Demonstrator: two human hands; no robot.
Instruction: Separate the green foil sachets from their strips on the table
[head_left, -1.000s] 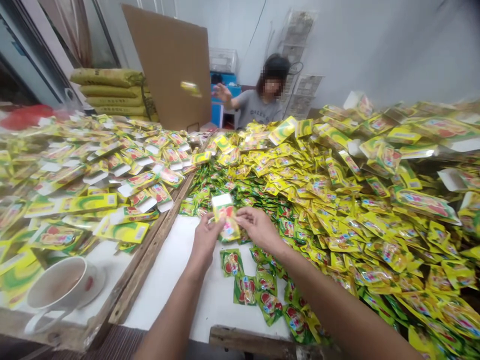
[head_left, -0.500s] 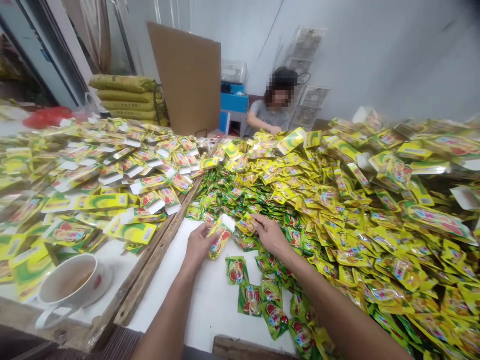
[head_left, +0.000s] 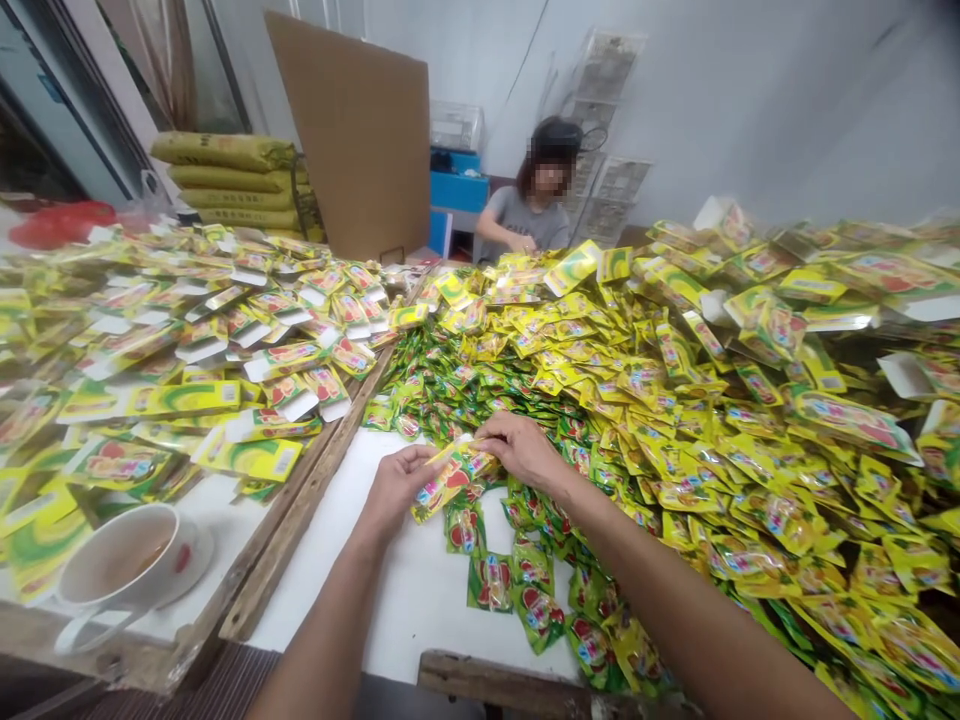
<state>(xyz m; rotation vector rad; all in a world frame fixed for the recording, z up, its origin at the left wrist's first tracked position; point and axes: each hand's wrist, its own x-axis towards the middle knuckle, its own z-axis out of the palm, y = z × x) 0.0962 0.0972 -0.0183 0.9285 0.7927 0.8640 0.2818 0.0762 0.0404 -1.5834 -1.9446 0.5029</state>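
Note:
My left hand (head_left: 401,487) is closed around a small yellow carton (head_left: 442,487) with fruit pictures, held above the white tabletop (head_left: 409,600). At the carton's upper right end, my right hand (head_left: 514,447) pinches a yellow packet (head_left: 478,460), partly hidden by its fingers. The packet touches or overlaps the open end of the carton. Below the hands lie several green packets (head_left: 491,582) with red fruit pictures. A big heap of yellow packets (head_left: 697,490) rises to the right, and green packets (head_left: 442,385) are piled behind the hands.
Yellow cartons (head_left: 187,398) cover the left table, with a white cup (head_left: 176,570) of brown liquid near its front edge. A wooden edge strip (head_left: 300,535) divides the tables. A person (head_left: 529,205) sits across, before a grey wall. Cardboard (head_left: 360,140) stands behind.
My right hand has moved left to the carton, bringing the yellow packet against its open end. My left hand still holds the carton. The whole view has shifted slightly.

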